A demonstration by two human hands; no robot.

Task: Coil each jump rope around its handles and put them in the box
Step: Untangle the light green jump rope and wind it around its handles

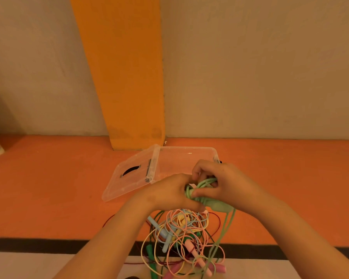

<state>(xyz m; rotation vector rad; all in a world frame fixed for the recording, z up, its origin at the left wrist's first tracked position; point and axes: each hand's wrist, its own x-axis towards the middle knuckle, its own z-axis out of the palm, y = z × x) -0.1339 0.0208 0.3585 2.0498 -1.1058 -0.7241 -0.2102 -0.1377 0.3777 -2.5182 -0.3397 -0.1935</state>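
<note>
— Why did the left hand point(169, 195) grip the pale green jump rope point(218, 206) by its handles?
— To keep them steady, I think. The right hand point(224, 182) pinched the cord with curled fingers to wind it, just in front of the open clear box point(185, 158). The other ropes point(181, 228) lay tangled below.

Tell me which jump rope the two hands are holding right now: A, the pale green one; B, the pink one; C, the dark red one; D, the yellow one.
A: the left hand and the right hand both grip the pale green jump rope, its cord bunched between the fingers, while the other colours lie in the tangled pile below.
</note>
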